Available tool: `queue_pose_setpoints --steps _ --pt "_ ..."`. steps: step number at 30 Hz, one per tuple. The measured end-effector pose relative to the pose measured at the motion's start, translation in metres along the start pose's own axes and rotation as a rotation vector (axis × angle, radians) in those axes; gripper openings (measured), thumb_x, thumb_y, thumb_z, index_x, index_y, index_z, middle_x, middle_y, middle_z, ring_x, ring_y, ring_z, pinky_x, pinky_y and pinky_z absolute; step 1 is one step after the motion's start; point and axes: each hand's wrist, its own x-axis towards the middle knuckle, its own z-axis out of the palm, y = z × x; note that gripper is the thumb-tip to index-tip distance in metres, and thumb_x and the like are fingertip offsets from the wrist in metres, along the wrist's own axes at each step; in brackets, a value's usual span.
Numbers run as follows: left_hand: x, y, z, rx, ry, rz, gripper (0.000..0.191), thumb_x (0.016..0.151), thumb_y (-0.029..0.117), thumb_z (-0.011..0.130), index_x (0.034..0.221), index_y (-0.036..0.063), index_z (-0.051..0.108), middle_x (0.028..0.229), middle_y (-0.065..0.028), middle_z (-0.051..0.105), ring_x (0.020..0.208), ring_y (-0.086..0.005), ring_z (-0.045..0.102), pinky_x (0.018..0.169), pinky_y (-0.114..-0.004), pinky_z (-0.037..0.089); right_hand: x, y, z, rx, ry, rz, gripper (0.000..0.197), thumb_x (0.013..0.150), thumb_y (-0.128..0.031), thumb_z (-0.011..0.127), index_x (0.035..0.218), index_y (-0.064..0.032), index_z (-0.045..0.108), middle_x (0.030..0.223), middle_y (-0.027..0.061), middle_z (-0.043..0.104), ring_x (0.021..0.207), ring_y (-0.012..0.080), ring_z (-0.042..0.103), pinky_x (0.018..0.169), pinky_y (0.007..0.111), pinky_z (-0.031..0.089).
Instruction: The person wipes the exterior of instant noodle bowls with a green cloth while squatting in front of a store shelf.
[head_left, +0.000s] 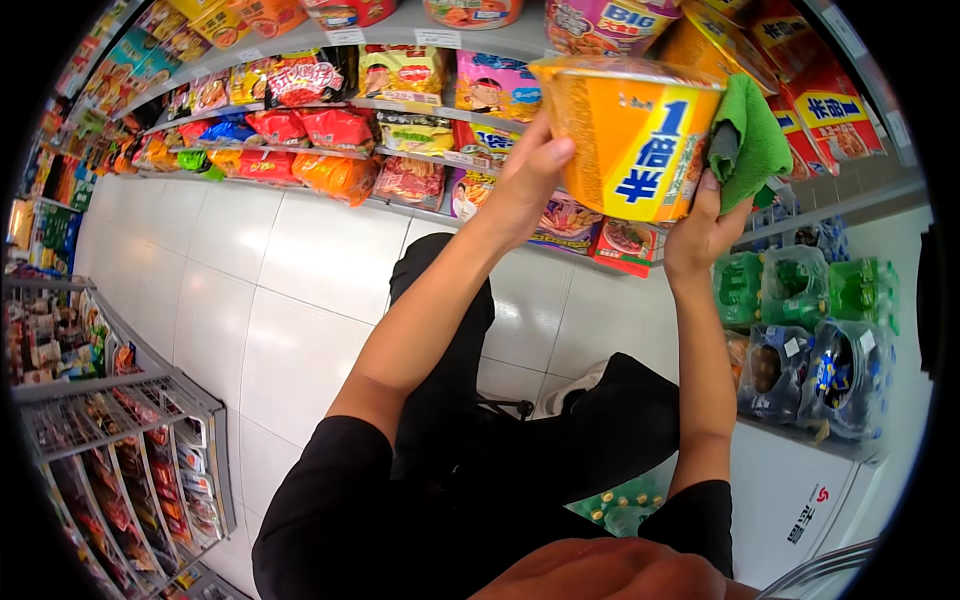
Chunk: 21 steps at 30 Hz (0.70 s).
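Note:
An orange and yellow instant noodle bowl (600, 139) is held up between both hands, just in front of the shelving. My left hand (534, 174) grips its left side, with the thumb on the wall. At the bowl's right side, my right hand (709, 232) supports the lower edge and also holds a folded green cloth (754, 150). The cloth presses against the bowl's right wall, near the rim. Behind the bowl, a purple noodle bowl (604, 26) and another orange bowl (712, 49) stand on the top shelf.
Bagged noodles (334, 129) fill the lower shelves (469, 116) ahead. Shrink-wrapped bottles (795, 285) are stacked on a white cabinet (787, 502) at right. A wire snack rack (135, 420) stands on the left, across white floor tiles (292, 322).

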Motion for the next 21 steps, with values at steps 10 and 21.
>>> queue_pose_setpoints --steps 10,21 --pt "0.0 -0.008 -0.004 0.057 0.02 0.104 0.098 0.071 0.028 0.087 0.145 0.007 0.026 0.136 -0.0095 0.051 0.125 -0.0205 0.053 0.104 -0.036 0.046 0.005 -0.009 0.01 -0.191 -0.111 0.003 0.038 0.1 -0.016 0.052 0.131 0.0054 0.048 0.125 0.0147 0.054 0.114 0.0236 0.052 0.102 0.034 0.036" --pt "-0.004 0.005 0.008 -0.166 0.155 -0.035 0.088 0.083 0.073 0.054 0.145 0.0113 0.041 0.142 -0.0107 0.051 0.129 -0.0248 0.051 0.108 -0.044 0.041 -0.01 -0.007 0.014 0.02 -0.069 0.008 0.051 0.095 -0.013 0.051 0.14 0.0087 0.038 0.142 0.0173 0.041 0.126 0.0277 0.046 0.108 0.038 0.034"
